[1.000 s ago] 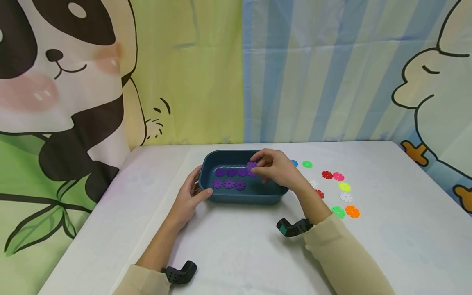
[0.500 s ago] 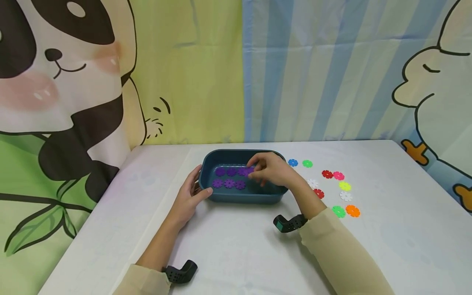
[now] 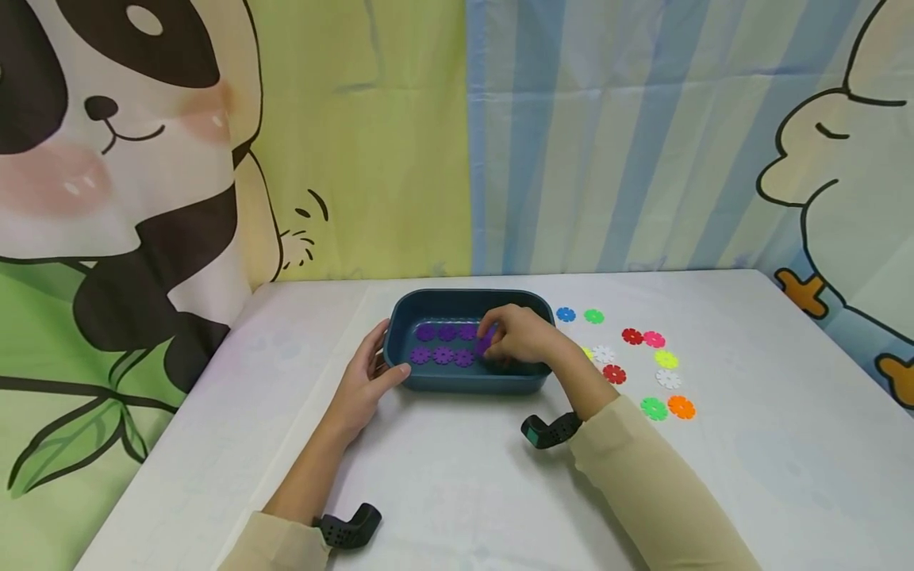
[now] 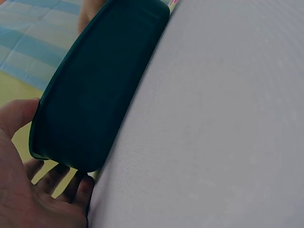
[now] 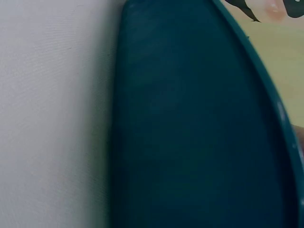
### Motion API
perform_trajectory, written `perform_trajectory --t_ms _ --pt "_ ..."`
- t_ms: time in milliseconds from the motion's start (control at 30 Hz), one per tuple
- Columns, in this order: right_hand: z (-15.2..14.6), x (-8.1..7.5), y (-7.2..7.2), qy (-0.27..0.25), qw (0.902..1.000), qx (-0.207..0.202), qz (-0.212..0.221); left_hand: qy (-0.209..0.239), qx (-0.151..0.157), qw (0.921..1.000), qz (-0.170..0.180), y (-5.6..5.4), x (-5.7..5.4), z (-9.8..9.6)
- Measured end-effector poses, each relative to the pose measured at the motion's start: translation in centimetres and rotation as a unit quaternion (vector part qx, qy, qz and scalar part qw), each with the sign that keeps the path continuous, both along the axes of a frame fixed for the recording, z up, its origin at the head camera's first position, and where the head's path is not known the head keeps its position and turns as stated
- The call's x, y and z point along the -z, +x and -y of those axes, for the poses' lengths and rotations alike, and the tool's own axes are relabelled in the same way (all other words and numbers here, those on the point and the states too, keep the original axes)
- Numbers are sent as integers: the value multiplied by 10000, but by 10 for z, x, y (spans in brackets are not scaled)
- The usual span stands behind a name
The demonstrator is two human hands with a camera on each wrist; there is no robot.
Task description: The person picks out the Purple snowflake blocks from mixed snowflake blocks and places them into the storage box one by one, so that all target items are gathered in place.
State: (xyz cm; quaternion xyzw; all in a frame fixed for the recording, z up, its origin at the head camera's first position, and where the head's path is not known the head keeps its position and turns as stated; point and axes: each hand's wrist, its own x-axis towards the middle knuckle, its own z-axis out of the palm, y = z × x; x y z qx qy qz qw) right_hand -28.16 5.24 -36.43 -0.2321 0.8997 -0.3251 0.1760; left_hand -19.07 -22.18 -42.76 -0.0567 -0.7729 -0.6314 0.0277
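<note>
A dark teal plastic tub stands on the table with several purple snowflake discs laid in two rows on its floor. At its left end my left hand holds the tub, the thumb at the near corner and the fingers round the end wall. The left wrist view shows this hand against the tub's end. Inside the right half of the tub, my right hand pinches a purple snowflake disc low over the floor, partly hidden by the fingers. Mostly the tub's outer wall fills the right wrist view.
Loose snowflake discs lie on the white table right of the tub, among them a blue one, a red one, an orange one and a green one. A printed curtain hangs behind the table.
My right hand has moved down and slightly left into the tub with the purple snowflake disc. The left hand and the tub stay in place.
</note>
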Motion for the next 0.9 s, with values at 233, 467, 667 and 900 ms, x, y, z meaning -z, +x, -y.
perform_trajectory --t_ms 233,467,667,900 --pt "3 3 0 599 9979 44 -237 107 -2 9999 -1 -1 0 -2" --pt "4 4 2 862 9954 145 -391 56 8 10000 -9 0 -1 -2" --pt "6 1 6 1051 9928 213 -528 67 -5 10000 14 1 -1 -2" --pt "3 -9 17 827 9940 214 -683 179 61 9998 5 2 -3 -1"
